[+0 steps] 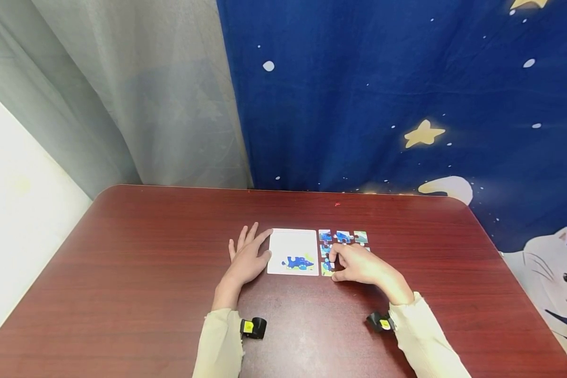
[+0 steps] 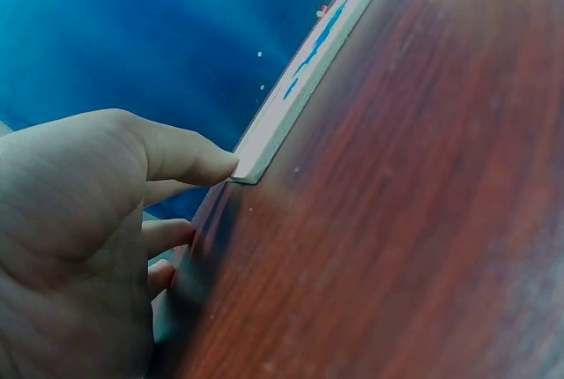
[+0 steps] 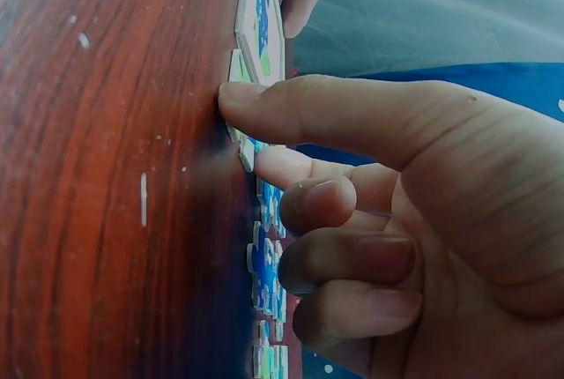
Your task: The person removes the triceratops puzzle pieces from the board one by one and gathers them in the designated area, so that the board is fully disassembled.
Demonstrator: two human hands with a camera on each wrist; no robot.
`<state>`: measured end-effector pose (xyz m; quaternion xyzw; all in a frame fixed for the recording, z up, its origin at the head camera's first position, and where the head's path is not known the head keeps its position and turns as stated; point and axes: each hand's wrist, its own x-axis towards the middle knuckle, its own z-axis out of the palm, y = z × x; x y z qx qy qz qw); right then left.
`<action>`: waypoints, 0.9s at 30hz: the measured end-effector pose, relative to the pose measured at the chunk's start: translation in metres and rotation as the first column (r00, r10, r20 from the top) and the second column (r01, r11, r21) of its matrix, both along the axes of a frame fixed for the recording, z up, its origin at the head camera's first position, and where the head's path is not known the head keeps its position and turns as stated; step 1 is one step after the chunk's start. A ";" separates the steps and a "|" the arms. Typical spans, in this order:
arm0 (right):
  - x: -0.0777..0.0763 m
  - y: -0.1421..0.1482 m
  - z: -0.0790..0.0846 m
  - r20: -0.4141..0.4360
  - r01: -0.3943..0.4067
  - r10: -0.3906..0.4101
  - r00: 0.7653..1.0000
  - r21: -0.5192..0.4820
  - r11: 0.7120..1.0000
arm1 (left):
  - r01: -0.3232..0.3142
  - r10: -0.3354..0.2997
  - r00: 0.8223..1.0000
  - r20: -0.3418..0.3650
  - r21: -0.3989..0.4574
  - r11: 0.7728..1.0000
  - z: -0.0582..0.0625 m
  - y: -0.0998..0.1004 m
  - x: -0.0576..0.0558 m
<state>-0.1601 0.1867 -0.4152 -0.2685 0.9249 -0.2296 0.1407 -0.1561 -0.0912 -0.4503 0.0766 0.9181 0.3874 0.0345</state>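
Observation:
A white square puzzle board (image 1: 293, 239) lies on the table, with joined blue-and-green pieces (image 1: 298, 262) along its lower right part. At its left edge my left hand (image 1: 247, 262) rests with fingers spread; the thumb (image 2: 216, 164) touches the board's near corner. To the right of the board, my right hand (image 1: 359, 263) pinches a blue-and-green puzzle piece (image 1: 327, 269) between thumb (image 3: 264, 107) and index finger. That piece appears to lie on or very near the table. The right hand's other fingers are curled in and partly cover the pieces beneath.
Several loose puzzle pieces (image 1: 343, 237) lie in rows right of the board, some hidden by the right hand. A small red speck (image 1: 337, 204) lies near the back edge of the reddish-brown table (image 1: 160, 273). Grey and blue curtains (image 1: 340, 105) hang behind it.

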 end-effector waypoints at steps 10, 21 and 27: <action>-0.001 -0.013 0.005 -0.110 -0.049 0.043 0.993 -0.050 0.998 | 0.002 -0.002 1.000 -0.006 -0.007 1.000 0.000 0.000 0.001; -0.007 -0.055 0.005 -0.169 -0.143 0.137 0.976 -0.023 0.989 | -0.002 0.002 1.000 -0.011 -0.015 1.000 -0.003 0.002 0.002; -0.008 -0.061 0.001 -0.170 -0.119 0.115 0.979 -0.013 0.993 | -0.007 0.007 1.000 -0.020 -0.020 1.000 -0.002 0.001 0.001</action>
